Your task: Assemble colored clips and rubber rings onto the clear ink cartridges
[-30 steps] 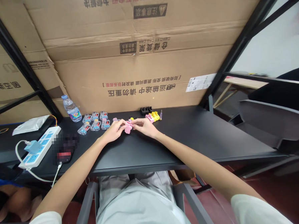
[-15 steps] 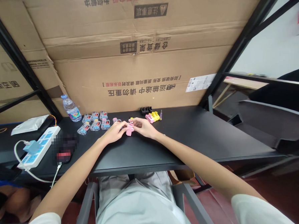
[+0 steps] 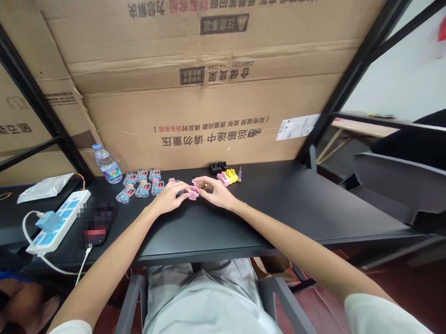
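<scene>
– As the head camera looks down, where is the pink piece [image 3: 193, 193]?
– Over the black counter [image 3: 277, 204], between the two hands.
– How is each grip?
– The left hand [image 3: 168, 197] pinches the piece between thumb and fingers. The right hand [image 3: 217, 193] curves close beside it; whether its grip has closed on anything, I cannot tell.
– What lies near?
– Clear plastic cases [image 3: 142, 189] past the left hand, a yellow block [image 3: 230, 175] behind the right.

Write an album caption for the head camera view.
Left hand holding a small pink piece, right hand close beside it, above a black desk.
</scene>
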The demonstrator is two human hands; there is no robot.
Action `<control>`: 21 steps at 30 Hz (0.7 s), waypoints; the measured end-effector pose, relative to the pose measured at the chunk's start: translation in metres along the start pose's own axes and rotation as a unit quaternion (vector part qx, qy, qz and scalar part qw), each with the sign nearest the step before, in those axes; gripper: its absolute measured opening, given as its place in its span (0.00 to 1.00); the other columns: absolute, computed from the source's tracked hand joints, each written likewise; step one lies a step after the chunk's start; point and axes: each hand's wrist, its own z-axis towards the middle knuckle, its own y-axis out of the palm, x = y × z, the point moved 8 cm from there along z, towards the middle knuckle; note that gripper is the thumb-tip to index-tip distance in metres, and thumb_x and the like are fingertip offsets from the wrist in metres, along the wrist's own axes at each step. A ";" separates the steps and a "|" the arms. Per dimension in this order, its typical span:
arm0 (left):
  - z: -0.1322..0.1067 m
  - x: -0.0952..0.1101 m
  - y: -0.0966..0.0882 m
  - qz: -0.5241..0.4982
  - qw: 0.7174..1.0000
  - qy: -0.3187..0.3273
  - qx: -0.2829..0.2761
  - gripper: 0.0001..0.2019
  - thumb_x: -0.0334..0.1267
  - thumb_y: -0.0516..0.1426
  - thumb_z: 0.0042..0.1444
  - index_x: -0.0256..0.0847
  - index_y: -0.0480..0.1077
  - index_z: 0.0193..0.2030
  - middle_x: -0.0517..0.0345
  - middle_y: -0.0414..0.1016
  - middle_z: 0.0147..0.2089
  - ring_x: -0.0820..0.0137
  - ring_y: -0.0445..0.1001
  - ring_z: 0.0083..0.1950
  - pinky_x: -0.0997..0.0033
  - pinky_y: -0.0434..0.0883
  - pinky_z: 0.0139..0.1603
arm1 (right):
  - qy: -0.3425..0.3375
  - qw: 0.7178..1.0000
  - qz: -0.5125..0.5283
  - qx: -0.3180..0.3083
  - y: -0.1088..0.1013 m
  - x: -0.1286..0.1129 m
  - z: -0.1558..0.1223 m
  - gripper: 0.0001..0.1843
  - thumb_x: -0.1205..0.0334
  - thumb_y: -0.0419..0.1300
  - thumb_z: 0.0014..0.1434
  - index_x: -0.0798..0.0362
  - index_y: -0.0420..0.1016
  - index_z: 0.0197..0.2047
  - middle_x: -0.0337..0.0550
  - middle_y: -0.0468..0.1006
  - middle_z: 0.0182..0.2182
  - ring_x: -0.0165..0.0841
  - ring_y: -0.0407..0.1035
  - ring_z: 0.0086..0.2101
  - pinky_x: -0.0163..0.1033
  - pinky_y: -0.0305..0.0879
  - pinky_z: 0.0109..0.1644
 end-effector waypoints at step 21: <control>-0.001 -0.018 -0.006 -0.015 0.995 -0.092 0.022 0.12 0.47 0.58 0.71 0.45 0.76 0.38 0.55 0.84 0.41 0.61 0.81 0.44 0.61 0.74 0.51 | 0.039 0.995 -0.091 0.013 -0.017 -0.009 0.000 0.21 0.58 0.60 0.68 0.49 0.75 0.63 0.40 0.87 0.32 0.39 0.84 0.36 0.49 0.78 0.52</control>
